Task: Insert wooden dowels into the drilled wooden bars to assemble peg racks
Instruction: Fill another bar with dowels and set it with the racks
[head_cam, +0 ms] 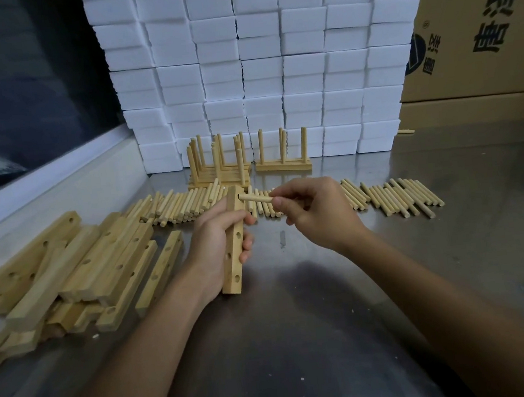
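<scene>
Fingers (278, 200) hiding dowel (255, 198) end, bar (234, 253) part-covered

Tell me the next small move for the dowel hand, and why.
Probably push the dowel leftward into the top hole of the bar. The right hand pinches it with its tip at that hole, the left hand grips the bar upright, and the lower holes look empty.

Two bare forearms, no sleeves; left hand (217, 235) and right hand (316, 208) ungloved
</scene>
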